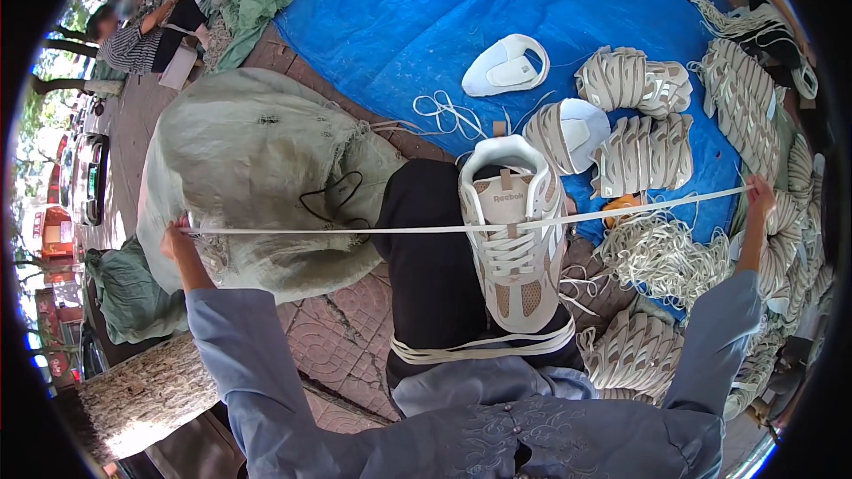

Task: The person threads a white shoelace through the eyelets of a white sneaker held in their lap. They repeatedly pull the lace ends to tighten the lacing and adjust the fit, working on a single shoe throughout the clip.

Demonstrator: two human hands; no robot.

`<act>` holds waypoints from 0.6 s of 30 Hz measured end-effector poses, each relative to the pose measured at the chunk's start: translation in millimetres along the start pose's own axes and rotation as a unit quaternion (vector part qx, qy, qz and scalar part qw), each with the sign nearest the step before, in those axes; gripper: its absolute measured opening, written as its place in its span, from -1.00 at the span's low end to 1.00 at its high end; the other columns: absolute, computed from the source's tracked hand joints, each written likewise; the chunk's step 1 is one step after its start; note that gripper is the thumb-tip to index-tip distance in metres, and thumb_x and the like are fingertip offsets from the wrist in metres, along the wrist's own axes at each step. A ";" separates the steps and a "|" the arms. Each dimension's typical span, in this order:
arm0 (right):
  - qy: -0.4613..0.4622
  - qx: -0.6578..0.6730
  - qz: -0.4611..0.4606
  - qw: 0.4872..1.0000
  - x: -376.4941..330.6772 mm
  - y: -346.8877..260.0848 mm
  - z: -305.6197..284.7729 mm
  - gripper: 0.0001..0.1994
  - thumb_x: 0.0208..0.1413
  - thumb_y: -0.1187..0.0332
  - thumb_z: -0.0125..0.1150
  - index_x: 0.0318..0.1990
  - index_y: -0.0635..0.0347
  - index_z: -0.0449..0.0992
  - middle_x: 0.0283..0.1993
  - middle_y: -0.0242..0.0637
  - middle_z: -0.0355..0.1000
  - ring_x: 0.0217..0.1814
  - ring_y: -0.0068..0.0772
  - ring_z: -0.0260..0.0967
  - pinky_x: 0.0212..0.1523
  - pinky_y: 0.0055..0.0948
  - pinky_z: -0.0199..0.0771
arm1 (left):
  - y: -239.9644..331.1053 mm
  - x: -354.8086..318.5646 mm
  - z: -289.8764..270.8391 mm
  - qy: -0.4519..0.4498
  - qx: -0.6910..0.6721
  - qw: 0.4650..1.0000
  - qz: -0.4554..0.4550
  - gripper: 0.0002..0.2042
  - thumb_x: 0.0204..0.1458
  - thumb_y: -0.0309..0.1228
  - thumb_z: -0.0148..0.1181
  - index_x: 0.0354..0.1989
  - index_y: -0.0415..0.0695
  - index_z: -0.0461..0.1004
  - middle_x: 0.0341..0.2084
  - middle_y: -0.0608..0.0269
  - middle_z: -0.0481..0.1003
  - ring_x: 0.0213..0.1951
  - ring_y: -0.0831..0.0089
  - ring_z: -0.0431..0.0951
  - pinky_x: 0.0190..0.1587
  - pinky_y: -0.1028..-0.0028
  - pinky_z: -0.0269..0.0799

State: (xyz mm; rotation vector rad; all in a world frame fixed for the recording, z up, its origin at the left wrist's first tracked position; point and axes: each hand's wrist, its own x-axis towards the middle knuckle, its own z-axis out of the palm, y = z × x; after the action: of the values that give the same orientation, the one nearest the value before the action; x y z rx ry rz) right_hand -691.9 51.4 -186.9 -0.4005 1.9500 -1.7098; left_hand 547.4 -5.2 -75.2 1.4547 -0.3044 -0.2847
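A beige and white sneaker upper [515, 297] rests on my dark-trousered leg, toe toward me, partly laced with flat cream lace. One long shoelace [373, 231] runs taut through its upper eyelets and out to both sides. At the far left, my left hand [173, 238] is closed on one lace end. My right hand [760, 197], out at the right and slightly higher, pinches the other end. Both arms are spread wide. Several loose laces [484, 353] lie in a band across my thighs.
A blue tarp [390, 27] carries stacked shoe uppers [643, 155] and a single upper [506, 66]. A tangled lace pile [666, 253] sits right of my legs. To the left are a large pale sack [248, 151] and a tree trunk [151, 390]. Another person [138, 49] sits far off.
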 end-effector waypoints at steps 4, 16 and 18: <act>-0.271 -0.053 -0.085 0.957 -123.6 -26.9 138.9 -0.53 -0.05 0.45 0.03 0.07 0.39 0.18 -0.24 -0.20 0.41 -0.41 -0.56 0.31 -0.32 -0.63 0.31 | 5.5 -47.9 18.6 -0.240 0.081 0.967 -0.012 -0.81 0.01 -0.46 -0.03 -0.33 -0.39 0.34 -0.47 0.02 0.44 -0.37 0.30 0.49 -0.21 0.40 0.45; -0.649 -0.282 -0.298 0.641 -455.6 -66.3 298.0 -0.93 -0.14 0.52 0.08 -0.44 0.29 0.44 -0.56 -0.31 0.34 -0.62 -0.57 0.36 -0.59 -0.53 0.31 | -4.0 -503.4 146.4 -0.599 0.168 0.717 0.315 -0.92 -0.21 -0.62 0.08 -0.50 -0.19 0.38 -0.56 0.12 0.41 -0.44 0.17 0.43 -0.43 0.33 0.35; -0.674 -0.244 -0.101 0.690 -456.1 -67.5 294.7 -0.94 -0.16 0.52 0.10 -0.47 0.30 0.45 -0.58 -0.33 0.36 -0.63 -0.57 0.37 -0.60 -0.57 0.29 | -8.4 -510.9 138.7 -0.605 0.195 0.710 0.304 -0.94 -0.19 -0.60 0.10 -0.49 -0.20 0.43 -0.60 0.14 0.43 -0.50 0.24 0.46 -0.47 0.41 0.37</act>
State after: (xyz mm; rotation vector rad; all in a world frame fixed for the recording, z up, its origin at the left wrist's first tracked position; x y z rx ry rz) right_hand -159.7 39.6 -60.1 -1.5579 1.0877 -0.4378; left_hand 21.6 54.9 -86.5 1.2730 -1.9848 -0.6298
